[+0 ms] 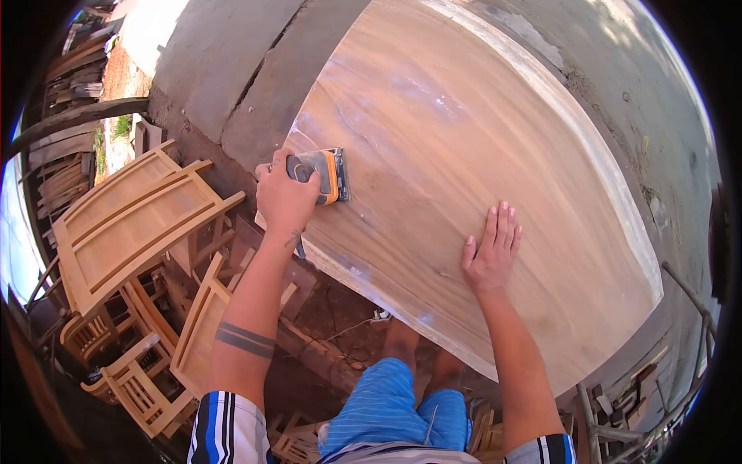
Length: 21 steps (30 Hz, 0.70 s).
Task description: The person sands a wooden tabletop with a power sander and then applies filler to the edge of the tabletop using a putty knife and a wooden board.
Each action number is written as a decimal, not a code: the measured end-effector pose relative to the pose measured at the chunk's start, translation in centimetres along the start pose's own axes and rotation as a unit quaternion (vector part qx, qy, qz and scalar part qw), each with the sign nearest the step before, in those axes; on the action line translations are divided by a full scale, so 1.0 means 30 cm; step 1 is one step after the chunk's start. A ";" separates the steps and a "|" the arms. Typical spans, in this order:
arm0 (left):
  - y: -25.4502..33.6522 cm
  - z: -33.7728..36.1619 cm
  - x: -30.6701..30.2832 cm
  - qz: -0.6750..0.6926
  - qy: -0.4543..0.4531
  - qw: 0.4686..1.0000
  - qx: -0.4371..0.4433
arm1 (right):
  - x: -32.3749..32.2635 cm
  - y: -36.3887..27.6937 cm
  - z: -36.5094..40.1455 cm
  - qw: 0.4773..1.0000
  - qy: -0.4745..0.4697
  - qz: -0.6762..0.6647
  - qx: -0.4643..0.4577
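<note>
An orange and grey electric sander [328, 174] rests on the wooden tabletop [433, 178] near its left edge. Wrapped over the top of the sander is my left hand [286, 189], its fingers closed around the body. My right hand [493, 251] lies flat on the wood nearer the front edge, fingers stretched out and nothing held. The tabletop is a broad board with brown grain, pale whitish patches and a light rough rim along the far side. The sander's underside is hidden against the wood.
Unfinished wooden chairs [135, 232] are piled at the left, close to my left arm. Stacked planks [66, 178] stand farther back. A cracked concrete floor [232, 77] lies beyond the board. Wooden poles [688, 290] and scraps are at the lower right. A thin cable [348, 332] hangs below the front edge.
</note>
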<state>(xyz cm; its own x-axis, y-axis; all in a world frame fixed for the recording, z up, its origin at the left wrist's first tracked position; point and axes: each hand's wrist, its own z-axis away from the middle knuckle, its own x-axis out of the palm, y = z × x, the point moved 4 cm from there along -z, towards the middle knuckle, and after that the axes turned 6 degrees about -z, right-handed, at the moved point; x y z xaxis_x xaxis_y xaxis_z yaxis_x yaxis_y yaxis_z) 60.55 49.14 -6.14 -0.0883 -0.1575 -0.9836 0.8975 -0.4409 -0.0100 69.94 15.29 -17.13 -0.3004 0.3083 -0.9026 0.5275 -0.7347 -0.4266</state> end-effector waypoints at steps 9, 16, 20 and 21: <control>0.090 0.431 0.053 0.007 0.013 0.955 0.297 | -0.001 0.016 0.003 0.999 -0.015 -0.026 0.017; 0.092 -0.096 -0.019 -0.018 0.042 0.999 0.016 | 0.000 0.004 0.003 0.999 -0.027 -0.022 0.015; 0.062 -0.073 -0.013 -0.023 0.036 0.999 0.016 | 0.009 -0.003 0.014 0.994 -0.081 -0.030 -0.068; 0.045 -0.016 0.005 -0.008 0.030 0.999 0.043 | 0.009 -0.006 0.020 0.992 -0.082 -0.042 -0.090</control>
<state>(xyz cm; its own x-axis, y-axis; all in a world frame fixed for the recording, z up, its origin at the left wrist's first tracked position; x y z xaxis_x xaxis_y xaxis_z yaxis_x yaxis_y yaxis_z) 61.96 48.94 -6.38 -0.0739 -0.0967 -0.9926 0.8557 -0.5173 -0.0133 69.29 15.13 -17.26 -0.4668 0.2510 -0.8480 0.6239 -0.5862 -0.5169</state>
